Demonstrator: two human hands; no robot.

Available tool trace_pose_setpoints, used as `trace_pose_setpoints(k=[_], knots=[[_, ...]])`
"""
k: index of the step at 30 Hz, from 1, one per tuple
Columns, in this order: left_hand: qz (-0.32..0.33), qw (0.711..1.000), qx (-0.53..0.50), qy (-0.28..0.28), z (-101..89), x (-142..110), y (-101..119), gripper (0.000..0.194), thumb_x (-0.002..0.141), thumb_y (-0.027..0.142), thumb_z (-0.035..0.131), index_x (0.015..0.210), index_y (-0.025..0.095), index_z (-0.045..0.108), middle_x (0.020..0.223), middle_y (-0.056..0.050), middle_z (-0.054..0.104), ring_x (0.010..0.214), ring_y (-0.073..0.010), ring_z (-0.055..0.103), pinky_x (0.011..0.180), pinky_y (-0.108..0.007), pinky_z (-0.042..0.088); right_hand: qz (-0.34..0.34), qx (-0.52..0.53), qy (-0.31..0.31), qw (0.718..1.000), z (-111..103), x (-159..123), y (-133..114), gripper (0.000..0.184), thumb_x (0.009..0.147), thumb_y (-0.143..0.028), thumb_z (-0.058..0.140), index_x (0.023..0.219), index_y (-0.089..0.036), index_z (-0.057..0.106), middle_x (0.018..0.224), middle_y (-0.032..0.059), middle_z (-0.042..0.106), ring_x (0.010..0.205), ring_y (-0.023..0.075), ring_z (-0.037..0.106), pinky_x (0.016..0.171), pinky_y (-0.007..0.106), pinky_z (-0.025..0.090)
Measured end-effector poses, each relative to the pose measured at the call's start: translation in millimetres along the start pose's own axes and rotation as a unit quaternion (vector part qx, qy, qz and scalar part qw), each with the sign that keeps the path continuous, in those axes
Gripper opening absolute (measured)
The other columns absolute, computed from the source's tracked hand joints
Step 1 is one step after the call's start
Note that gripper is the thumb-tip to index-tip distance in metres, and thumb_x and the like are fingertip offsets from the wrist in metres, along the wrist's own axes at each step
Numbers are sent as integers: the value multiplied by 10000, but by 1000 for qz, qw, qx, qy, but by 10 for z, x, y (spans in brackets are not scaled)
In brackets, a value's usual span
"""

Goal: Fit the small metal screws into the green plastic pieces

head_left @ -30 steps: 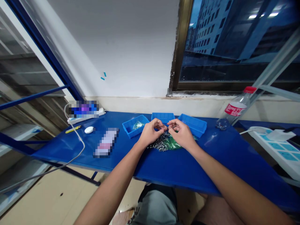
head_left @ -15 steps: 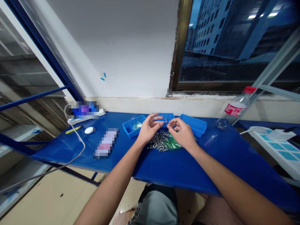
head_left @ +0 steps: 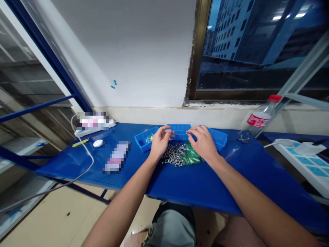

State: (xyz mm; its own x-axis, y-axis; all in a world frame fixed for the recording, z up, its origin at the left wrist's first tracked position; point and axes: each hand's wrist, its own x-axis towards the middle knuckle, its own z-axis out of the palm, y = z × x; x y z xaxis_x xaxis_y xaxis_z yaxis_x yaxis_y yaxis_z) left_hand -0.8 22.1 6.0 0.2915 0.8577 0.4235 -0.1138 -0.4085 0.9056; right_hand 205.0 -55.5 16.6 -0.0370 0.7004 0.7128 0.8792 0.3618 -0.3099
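Observation:
My left hand (head_left: 160, 140) is loosely curled above the back left of a pile of small metal screws or rivets (head_left: 175, 155), with nothing visible in it. My right hand (head_left: 203, 142) hangs over green plastic pieces (head_left: 192, 155), its fingertips reaching toward a middle blue plastic bin (head_left: 179, 130). Whether those fingertips pinch something tiny is hidden. A left blue bin (head_left: 142, 144) holds a small clear-green packet (head_left: 149, 138). A right blue bin (head_left: 221, 140) sits partly behind my right hand.
The blue table (head_left: 66, 164) also holds a yellow utility knife (head_left: 80, 142), a white mouse (head_left: 98, 143), a blurred pink-white object (head_left: 117, 157) and a power strip (head_left: 89, 130). A plastic bottle (head_left: 257, 119) with a red cap lies at the right. Another power strip (head_left: 305, 159) sits further right.
My hands have moved apart and lower. The right hand has shifted right, now covering more of the right bin, and the small metal piece seen between my fingers earlier no longer shows.

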Motion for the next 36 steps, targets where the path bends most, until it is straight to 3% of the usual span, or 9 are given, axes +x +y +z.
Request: trace_pose_setpoints(k=[3, 9, 14, 22, 28, 33, 36], knots=[[5, 999, 48, -9, 1, -35, 27, 382, 990, 465, 620, 1222, 162, 630, 1020, -102, 764, 857, -198, 743, 738, -300, 577, -22, -49, -48, 997, -74, -31, 21, 255, 1016, -229, 514, 1098, -201, 753, 1057, 121, 737, 1075, 307, 598, 944, 453, 501], [45, 983, 169, -48, 14, -104, 107, 296, 1023, 391, 572, 1225, 191, 655, 999, -67, 779, 829, -197, 753, 774, -309, 588, -93, -79, -150, 981, -156, -106, 1, 208, 1004, -373, 616, 961, -211, 740, 877, 86, 728, 959, 286, 611, 837, 408, 493], [59, 972, 218, -68, 22, -121, 114, 303, 1038, 396, 538, 1229, 198, 665, 959, -58, 787, 800, -208, 755, 752, -320, 593, -100, -95, -189, 972, -118, -129, -14, 138, 954, -332, 673, 894, -213, 707, 831, 63, 698, 902, 266, 603, 813, 397, 462], [66, 967, 234, -81, 28, -122, 105, 306, 1039, 384, 535, 1234, 194, 675, 951, -60, 793, 801, -205, 754, 756, -315, 595, -90, -110, -211, 967, -49, -164, 17, 80, 909, -173, 653, 859, -213, 701, 780, 39, 682, 841, 235, 595, 792, 365, 420], [78, 961, 245, -98, 46, -125, 167, 285, 1040, 366, 530, 1194, 189, 692, 919, -54, 790, 799, -203, 752, 729, -303, 573, -91, -146, -210, 962, -31, -185, 19, 113, 946, -292, 673, 881, -204, 696, 849, 56, 700, 856, 248, 599, 783, 383, 418], [83, 958, 255, -104, 50, -128, 192, 279, 1041, 354, 526, 1183, 182, 695, 919, -53, 788, 804, -203, 749, 724, -300, 556, -95, -152, -222, 959, -25, -175, -3, 90, 949, -214, 643, 873, -206, 691, 830, 61, 689, 887, 252, 612, 809, 379, 433], [85, 955, 261, -109, 48, -129, 189, 282, 1042, 350, 524, 1192, 180, 693, 938, -58, 792, 820, -206, 751, 745, -303, 561, -83, -158, -199, 964, -38, -177, -19, 143, 992, -312, 631, 941, -200, 705, 893, 77, 683, 931, 271, 609, 821, 392, 457]])
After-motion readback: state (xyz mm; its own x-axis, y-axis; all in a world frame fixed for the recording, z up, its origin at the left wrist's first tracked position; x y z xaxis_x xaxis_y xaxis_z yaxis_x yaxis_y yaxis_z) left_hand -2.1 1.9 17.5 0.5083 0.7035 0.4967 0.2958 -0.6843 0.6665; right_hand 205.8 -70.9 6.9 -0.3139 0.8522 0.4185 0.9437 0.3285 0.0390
